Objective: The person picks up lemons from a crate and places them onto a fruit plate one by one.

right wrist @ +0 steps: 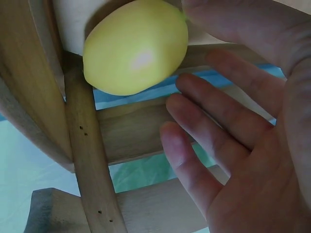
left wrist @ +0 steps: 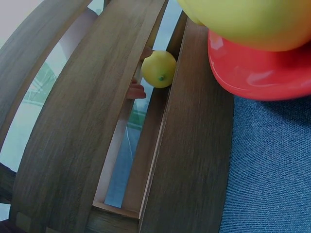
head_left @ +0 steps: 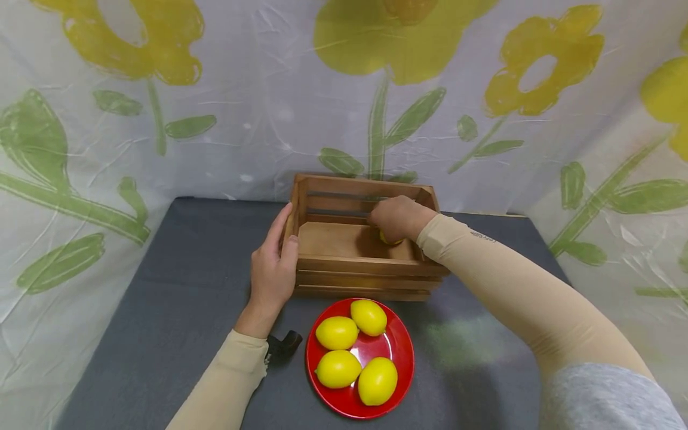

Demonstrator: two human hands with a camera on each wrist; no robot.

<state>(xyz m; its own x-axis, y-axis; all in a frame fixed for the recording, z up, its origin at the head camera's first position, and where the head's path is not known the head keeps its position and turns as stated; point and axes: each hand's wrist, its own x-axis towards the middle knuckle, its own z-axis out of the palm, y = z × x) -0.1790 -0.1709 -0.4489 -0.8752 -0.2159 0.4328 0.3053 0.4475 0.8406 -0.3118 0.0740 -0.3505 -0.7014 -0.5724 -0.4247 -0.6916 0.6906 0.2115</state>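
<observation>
My left hand point(head_left: 273, 269) rests against the left end of a slatted wooden crate point(head_left: 371, 279), its fingers straight along the outside and the thumb at the rim. Inside the crate's right part is my right hand point(head_left: 400, 216), over a yellow lemon point(head_left: 389, 239) that it mostly covers in the head view. Seen from the right wrist, the lemon point(right wrist: 136, 48) lies beside the spread fingers point(right wrist: 182, 148), with a gap between them; the thumb is near its tip. Through the slats in the left wrist view, the same lemon point(left wrist: 159, 69) shows next to fingertips point(left wrist: 136, 91).
In front of the crate stands a red plate point(head_left: 407, 352) holding several lemons point(head_left: 378, 381). A dark object point(head_left: 285, 346) shows beside the left wrist. Dark grey cloth point(head_left: 193, 286) covers the table, and a flower-printed curtain point(head_left: 258, 131) hangs behind it.
</observation>
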